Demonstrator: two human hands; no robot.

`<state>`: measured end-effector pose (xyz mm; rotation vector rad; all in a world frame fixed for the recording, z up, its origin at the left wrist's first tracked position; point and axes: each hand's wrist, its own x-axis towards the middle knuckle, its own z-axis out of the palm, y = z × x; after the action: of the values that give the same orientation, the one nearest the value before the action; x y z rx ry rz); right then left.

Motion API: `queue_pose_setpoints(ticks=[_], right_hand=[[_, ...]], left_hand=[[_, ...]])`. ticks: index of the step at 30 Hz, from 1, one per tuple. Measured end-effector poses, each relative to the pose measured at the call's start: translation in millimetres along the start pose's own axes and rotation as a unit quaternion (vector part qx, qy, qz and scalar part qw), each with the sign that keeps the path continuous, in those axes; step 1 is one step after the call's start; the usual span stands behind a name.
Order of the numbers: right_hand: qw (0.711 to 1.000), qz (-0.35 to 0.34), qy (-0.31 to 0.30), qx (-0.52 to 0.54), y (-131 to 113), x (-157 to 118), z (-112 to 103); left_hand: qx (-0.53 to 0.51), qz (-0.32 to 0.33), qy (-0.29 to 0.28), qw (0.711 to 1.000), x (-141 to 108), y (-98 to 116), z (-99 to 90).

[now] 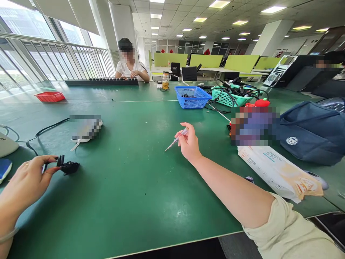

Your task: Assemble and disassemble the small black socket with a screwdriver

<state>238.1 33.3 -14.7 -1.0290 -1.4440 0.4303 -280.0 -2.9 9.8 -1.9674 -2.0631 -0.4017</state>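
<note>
At the left, my left hand point(29, 180) pinches a small black part point(59, 160) between thumb and fingers. Right beside that part, a dark lump point(70, 167) lies on the green table point(129, 201); I cannot tell whether the two are joined. Near the middle, my right hand point(188, 144) is closed around a slim screwdriver point(175, 141), its pointed tip aimed down and to the left over the table.
A blue basket point(193, 98), a green basket of cables point(229, 97), a white packet point(280, 172) and a navy bag point(315, 131) stand to the right. A red tray point(50, 96) is at the back left. Across the table sits a person point(131, 68) behind a long black object point(102, 82).
</note>
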Motion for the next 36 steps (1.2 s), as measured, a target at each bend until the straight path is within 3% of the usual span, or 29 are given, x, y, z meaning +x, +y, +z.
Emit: queue_pose_setpoints(ticks=[5,12,17,24,31,36], right_hand=[[1.000,-0.004,-0.006,-0.002,-1.8,-0.4,-0.4],[1.000,0.002,-0.003,-0.006,-2.3,-1.3,-0.4],[1.000,-0.002,-0.005,-0.004,-2.8,-1.5,-0.5],[1.000,-0.008,-0.007,-0.001,-1.2,-1.6,-0.6],[1.000,-0.008,-0.006,0.000,0.2,-1.6,0.4],[1.000,-0.007,-0.005,0.001,-0.3,-1.9,1.1]], left_hand=[[-0.023,0.080,-0.055,0.995,-3.5,36.8,-19.1],[0.002,0.126,-0.031,0.992,-2.9,41.7,-15.7],[0.000,0.170,-0.066,0.983,-1.8,38.2,-6.8],[0.007,0.162,-0.055,0.985,-1.9,34.9,-2.3],[-0.004,0.122,-0.099,0.988,0.8,36.0,-1.3],[-0.022,0.108,-0.097,0.989,-2.0,42.1,-7.8]])
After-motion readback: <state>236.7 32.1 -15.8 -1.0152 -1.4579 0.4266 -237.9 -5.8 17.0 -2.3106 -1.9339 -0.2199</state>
